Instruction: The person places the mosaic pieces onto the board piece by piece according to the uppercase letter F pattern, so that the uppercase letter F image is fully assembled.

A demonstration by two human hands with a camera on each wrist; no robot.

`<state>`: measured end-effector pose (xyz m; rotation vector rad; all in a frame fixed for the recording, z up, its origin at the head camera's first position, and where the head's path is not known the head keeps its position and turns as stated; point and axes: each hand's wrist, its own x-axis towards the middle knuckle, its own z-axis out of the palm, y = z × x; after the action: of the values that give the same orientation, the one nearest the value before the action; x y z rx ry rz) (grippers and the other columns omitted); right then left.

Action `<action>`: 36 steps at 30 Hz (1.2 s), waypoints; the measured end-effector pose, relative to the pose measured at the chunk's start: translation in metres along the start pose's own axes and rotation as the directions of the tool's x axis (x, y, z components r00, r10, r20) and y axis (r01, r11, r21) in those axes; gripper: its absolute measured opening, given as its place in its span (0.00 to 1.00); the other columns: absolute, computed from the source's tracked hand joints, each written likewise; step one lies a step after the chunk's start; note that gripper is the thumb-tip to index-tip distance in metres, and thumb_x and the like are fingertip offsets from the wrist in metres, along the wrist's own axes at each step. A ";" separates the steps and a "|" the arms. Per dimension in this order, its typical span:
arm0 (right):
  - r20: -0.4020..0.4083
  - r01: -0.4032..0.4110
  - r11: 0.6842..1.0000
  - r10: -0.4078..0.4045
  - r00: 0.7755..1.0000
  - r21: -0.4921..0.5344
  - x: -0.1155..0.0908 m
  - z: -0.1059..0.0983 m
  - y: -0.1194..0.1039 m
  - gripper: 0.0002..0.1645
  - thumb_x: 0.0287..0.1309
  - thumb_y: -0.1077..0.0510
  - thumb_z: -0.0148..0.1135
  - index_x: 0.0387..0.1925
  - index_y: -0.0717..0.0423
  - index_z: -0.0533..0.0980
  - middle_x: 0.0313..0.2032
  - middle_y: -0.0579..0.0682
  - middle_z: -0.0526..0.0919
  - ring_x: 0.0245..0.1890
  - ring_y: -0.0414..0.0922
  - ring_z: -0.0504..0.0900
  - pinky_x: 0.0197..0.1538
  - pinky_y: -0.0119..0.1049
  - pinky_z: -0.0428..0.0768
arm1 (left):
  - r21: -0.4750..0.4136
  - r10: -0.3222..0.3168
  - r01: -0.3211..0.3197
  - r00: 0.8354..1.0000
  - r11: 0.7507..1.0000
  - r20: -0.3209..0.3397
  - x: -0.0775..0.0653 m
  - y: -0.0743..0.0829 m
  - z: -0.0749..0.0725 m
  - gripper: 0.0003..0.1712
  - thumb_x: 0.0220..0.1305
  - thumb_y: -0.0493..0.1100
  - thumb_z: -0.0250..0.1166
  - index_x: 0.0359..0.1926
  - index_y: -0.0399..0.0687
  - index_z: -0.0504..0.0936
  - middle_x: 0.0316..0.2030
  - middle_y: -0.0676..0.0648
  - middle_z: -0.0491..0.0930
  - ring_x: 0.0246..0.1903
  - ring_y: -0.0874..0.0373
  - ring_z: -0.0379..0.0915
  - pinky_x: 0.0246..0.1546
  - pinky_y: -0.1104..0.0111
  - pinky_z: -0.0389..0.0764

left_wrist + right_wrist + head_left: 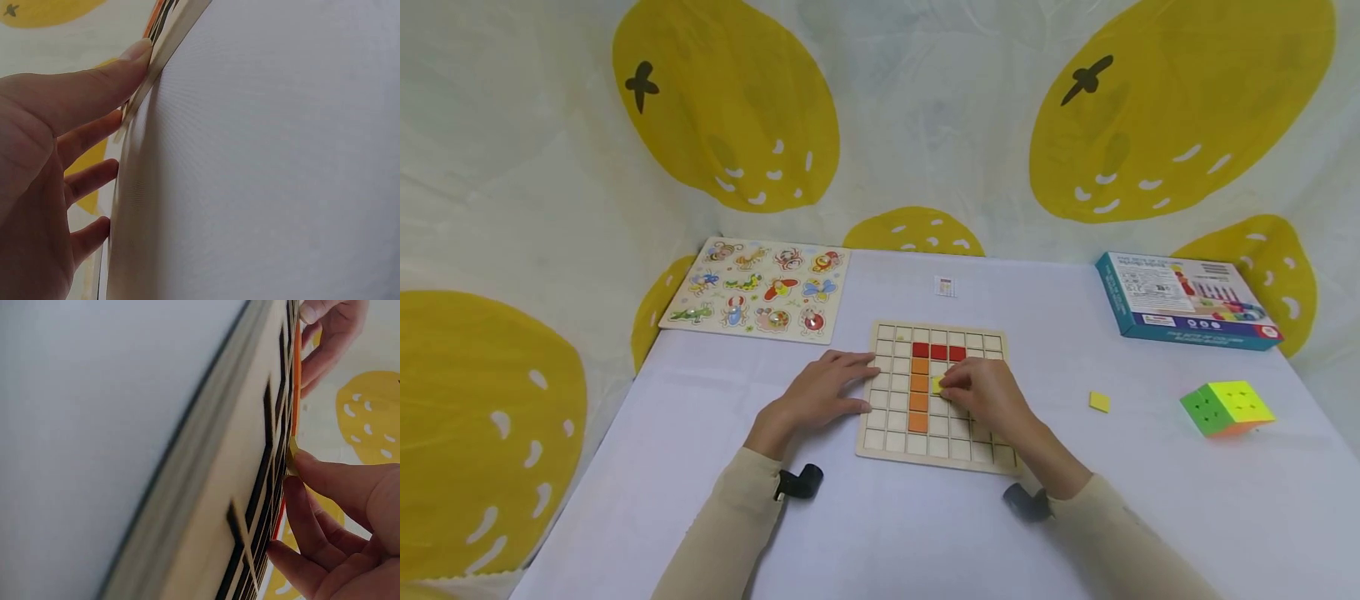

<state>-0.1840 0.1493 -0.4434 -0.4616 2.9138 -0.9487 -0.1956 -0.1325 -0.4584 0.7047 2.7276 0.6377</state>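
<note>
A square wooden grid board point(896, 442) lies on the white cloth. Three red tiles point(938, 352) sit in a row near its top, with a column of several orange tiles point(918, 402) running down below the leftmost one. My right hand point(991, 393) pinches a small yellow tile point(936, 385) between thumb and finger, at a cell just right of the orange column. In the right wrist view, that tile point(293, 450) stands tilted against the board's face. My left hand point(822, 392) rests with spread fingers along the board's left edge; the left wrist view shows its thumb point(103, 81) touching that edge.
A loose yellow tile point(1099, 402) lies right of the board, with a puzzle cube point(1227, 407) farther right. Behind them is a flat box point(1187, 298). An insect picture puzzle point(752, 292) lies at the back left, and a small white label point(945, 287) behind the board.
</note>
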 end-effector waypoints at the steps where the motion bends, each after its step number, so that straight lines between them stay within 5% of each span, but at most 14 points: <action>1: -0.003 0.002 1.000 -0.002 1.000 -0.012 0.000 0.001 -0.001 0.07 0.52 0.65 0.77 0.35 0.57 0.90 0.38 0.53 0.91 0.45 0.51 0.88 0.52 0.47 0.87 | 0.000 -0.001 0.001 1.000 1.000 0.002 0.000 0.000 0.000 0.36 0.64 0.56 0.71 0.71 0.57 0.74 0.77 0.54 0.65 0.75 0.49 0.60 0.73 0.48 0.66; 25: 0.011 0.020 1.000 -0.020 1.000 -0.009 0.002 0.000 0.002 0.06 0.53 0.65 0.75 0.35 0.57 0.90 0.37 0.51 0.92 0.43 0.49 0.88 0.50 0.46 0.88 | -0.004 -0.012 0.012 1.000 1.000 -0.001 0.001 -0.002 0.001 0.36 0.64 0.56 0.71 0.71 0.59 0.74 0.77 0.55 0.64 0.76 0.49 0.59 0.74 0.48 0.65; 30: 0.063 -0.001 0.998 -0.002 0.998 0.058 -0.006 -0.009 0.015 0.15 0.56 0.61 0.75 0.46 0.55 0.88 0.46 0.52 0.91 0.51 0.51 0.88 0.56 0.49 0.86 | -0.022 -0.007 0.007 1.000 1.000 0.010 0.000 -0.001 0.001 0.36 0.64 0.55 0.71 0.71 0.58 0.74 0.77 0.55 0.64 0.76 0.49 0.58 0.75 0.48 0.64; 36: 0.022 -0.042 0.999 0.042 0.999 0.021 -0.023 -0.032 0.032 0.25 0.55 0.60 0.76 0.57 0.53 0.83 0.60 0.57 0.84 0.66 0.61 0.76 0.68 0.62 0.75 | -0.005 0.005 -0.005 1.000 1.000 -0.005 -0.001 0.000 0.000 0.35 0.64 0.55 0.71 0.70 0.56 0.75 0.77 0.53 0.65 0.75 0.48 0.60 0.73 0.47 0.66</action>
<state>-0.1750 0.1984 -0.4373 -0.4054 2.8795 -0.9619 -0.1941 -0.1327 -0.4582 0.7106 2.7282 0.6477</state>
